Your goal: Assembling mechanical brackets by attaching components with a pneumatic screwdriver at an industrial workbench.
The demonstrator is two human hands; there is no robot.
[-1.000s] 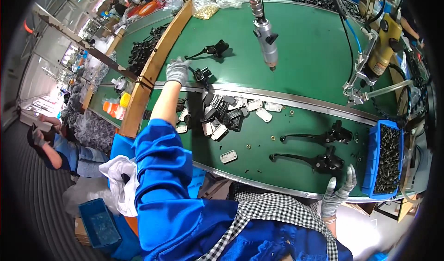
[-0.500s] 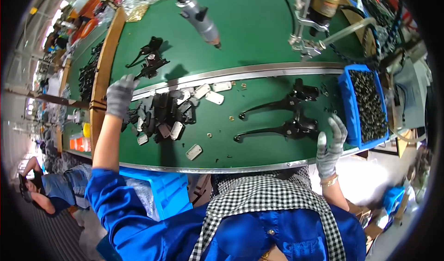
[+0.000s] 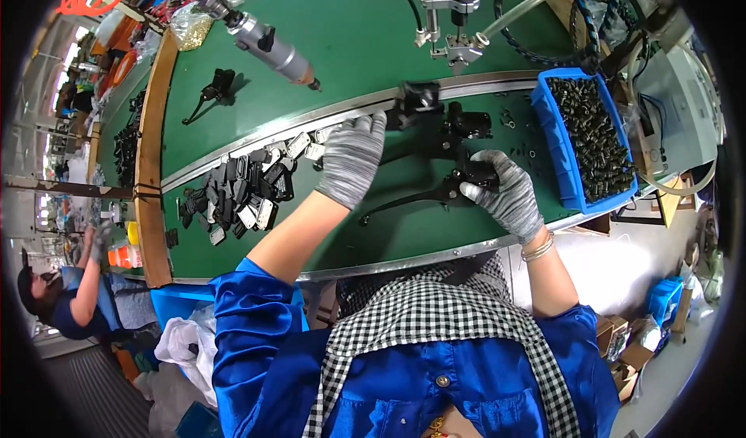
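Observation:
My left hand (image 3: 353,158), in a grey striped glove, holds a black brake lever assembly (image 3: 421,99), blurred by motion, above the metal strip across the bench. In a matching glove, my right hand (image 3: 509,197) grips the body of the nearest brake lever assembly (image 3: 416,199), thumb in front and fingers behind. Its lever points left. Just behind it lies another such assembly (image 3: 470,122), its lever partly hidden. A single lever assembly (image 3: 217,86) rests alone at the back left. Beside my left forearm is a heap of small black and white plates (image 3: 242,193).
A blue bin (image 3: 553,147) of small dark metal parts stands at the right. A pneumatic screwdriver (image 3: 272,50) hangs over the bench, with a hose-fed fixture (image 3: 458,50) at the back. A wooden rail (image 3: 151,143) borders the left. Another person (image 3: 70,290) is at far left.
My left hand has come from the back left to the middle with one of two lever assemblies there. My right hand, open before, has closed on the nearest assembly. My view has shifted.

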